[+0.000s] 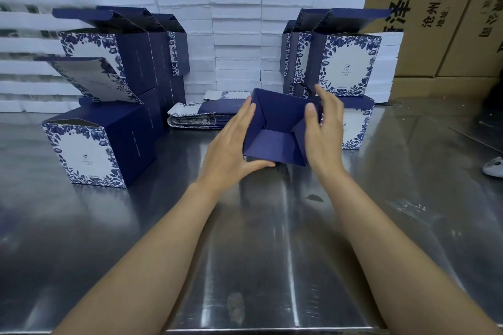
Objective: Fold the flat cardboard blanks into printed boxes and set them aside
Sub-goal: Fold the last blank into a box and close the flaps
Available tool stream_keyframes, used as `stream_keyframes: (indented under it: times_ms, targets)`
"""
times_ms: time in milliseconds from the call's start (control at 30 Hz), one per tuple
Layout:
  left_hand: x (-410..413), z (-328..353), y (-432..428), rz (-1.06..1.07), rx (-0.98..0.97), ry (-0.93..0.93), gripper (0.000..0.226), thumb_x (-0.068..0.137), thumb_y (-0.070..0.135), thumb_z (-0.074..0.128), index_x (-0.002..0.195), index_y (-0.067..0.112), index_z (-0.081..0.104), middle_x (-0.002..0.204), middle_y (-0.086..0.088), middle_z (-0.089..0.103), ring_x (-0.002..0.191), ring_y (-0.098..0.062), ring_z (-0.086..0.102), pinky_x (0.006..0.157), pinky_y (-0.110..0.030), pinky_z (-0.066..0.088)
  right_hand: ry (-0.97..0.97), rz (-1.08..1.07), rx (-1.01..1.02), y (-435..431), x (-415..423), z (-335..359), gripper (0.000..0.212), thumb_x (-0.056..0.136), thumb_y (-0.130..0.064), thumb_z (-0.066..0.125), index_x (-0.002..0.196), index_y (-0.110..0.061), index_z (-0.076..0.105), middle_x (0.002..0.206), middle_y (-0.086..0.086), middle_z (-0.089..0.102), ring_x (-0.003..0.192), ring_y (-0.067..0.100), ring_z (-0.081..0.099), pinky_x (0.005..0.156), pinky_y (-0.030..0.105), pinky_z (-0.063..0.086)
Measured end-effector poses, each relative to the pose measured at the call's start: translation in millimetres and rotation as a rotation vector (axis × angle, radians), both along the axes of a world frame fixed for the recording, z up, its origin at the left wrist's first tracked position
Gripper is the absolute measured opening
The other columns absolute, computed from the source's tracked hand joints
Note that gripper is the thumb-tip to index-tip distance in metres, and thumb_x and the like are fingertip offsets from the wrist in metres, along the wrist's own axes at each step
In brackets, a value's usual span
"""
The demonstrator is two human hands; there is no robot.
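I note my left grip (231,144) and right grip (325,128) clasping opposite sides of the half-formed navy box (277,130), held just above the bench (258,239), folded bottom flaps facing me.

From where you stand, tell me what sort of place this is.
Likely a packing workshop or warehouse: a steel worktable, stacked white flat boxes, large brown shipping cartons, and a pile of flat blue printed blanks.

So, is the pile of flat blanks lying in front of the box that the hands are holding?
No, the pile of flat blanks lies behind the box, farther from the person, toward the left.
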State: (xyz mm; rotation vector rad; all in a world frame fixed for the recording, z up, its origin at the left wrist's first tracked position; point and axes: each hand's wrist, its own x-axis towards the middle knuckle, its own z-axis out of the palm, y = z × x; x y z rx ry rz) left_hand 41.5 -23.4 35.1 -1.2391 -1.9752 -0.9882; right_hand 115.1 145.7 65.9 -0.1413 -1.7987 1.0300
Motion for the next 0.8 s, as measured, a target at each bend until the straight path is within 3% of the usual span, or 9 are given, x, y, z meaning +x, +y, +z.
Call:
stream_keyframes:
  times_ms: [100,167,300,400,500,567,600,700,800]
  targets:
    - [-3,-3,2,-0.075,-0.063,-0.214,0.131,0.062,0.048,0.086,0.154,0.030,-0.005,0.163,0.010,0.009,0.145,0.003,0.011,0.109,-0.006,0.018,-0.126,0.121,-0.191,1,0,2,0.033,0.105,-0.029,0.035,0.132,-0.028,0.053,0.132,-0.012,0.051,0.122,0.000,0.044,0.099,0.016,0.030]
    - [-5,-6,2,-0.088,-0.054,-0.294,0.131,0.063,0.056,0.082,0.152,0.034,-0.012,0.162,0.017,0.000,0.146,0.005,0.005,0.111,-0.009,0.015,-0.139,0.218,-0.237,-1,-1,1,0.027,0.104,-0.034,0.036,0.121,-0.032,0.058,0.119,-0.022,0.058,0.109,-0.009,0.051,0.097,0.020,0.037]
    - [-6,-8,2,-0.092,0.139,-0.369,0.095,0.085,0.058,0.060,0.151,0.037,-0.005,0.150,0.034,0.011,0.138,0.015,0.015,0.109,-0.005,0.017,-0.109,0.276,-0.335,-2,-3,1,0.019,0.101,-0.031,0.047,0.096,-0.026,0.065,0.118,-0.002,0.062,0.111,0.015,0.058,0.103,0.047,0.044]
    - [-8,-9,3,-0.097,0.304,-0.335,0.069,0.098,0.034,0.047,0.153,0.022,0.007,0.134,0.025,0.030,0.126,0.014,0.033,0.109,-0.017,0.030,-0.059,0.306,-0.308,-2,-2,-2,0.014,0.094,-0.010,0.059,0.086,-0.021,0.063,0.131,0.004,0.052,0.112,0.014,0.056,0.097,0.036,0.045]
    - [-6,-3,3,-0.075,0.442,-0.319,0.050,0.101,0.026,0.038,0.148,0.012,0.029,0.122,0.012,0.036,0.114,0.017,0.038,0.102,-0.010,0.030,-0.006,0.499,-0.217,-4,-2,-6,0.051,0.085,0.006,0.062,0.118,-0.031,0.051,0.141,-0.011,0.045,0.125,0.007,0.050,0.105,0.026,0.042]
    - [-6,1,3,-0.045,0.545,-0.350,0.032,0.101,0.026,0.036,0.129,0.016,0.048,0.117,0.002,0.042,0.106,0.015,0.042,0.094,-0.006,0.031,-0.023,0.575,-0.225,-4,-7,-11,0.080,0.080,0.011,0.061,0.134,-0.041,0.034,0.144,-0.023,0.037,0.132,0.003,0.043,0.106,0.023,0.041]
    - [-7,2,3,-0.011,0.579,-0.380,0.025,0.102,0.026,0.035,0.115,0.015,0.053,0.112,-0.001,0.046,0.100,0.011,0.045,0.090,-0.010,0.033,-0.054,0.569,-0.225,-3,-10,-15,0.087,0.079,0.016,0.060,0.139,-0.040,0.031,0.147,-0.019,0.033,0.134,0.005,0.042,0.104,0.022,0.042]
    - [-16,-6,2,0.167,0.535,-0.607,0.039,0.106,0.028,0.032,0.090,0.004,0.059,0.093,-0.008,0.059,0.087,-0.011,0.056,0.082,-0.032,0.043,-0.234,0.380,-0.179,0,-17,-34,0.075,0.081,0.021,0.056,0.144,-0.016,0.039,0.149,0.004,0.039,0.126,0.016,0.051,0.097,0.022,0.049]
    - [-24,-16,-4,0.221,0.524,-0.862,0.042,0.104,0.029,0.039,0.072,0.007,0.056,0.069,-0.006,0.061,0.062,-0.018,0.059,0.072,-0.035,0.047,-0.427,0.216,-0.131,6,-21,-50,0.063,0.080,0.010,0.068,0.138,-0.002,0.046,0.132,0.010,0.057,0.117,0.020,0.057,0.102,0.031,0.046]
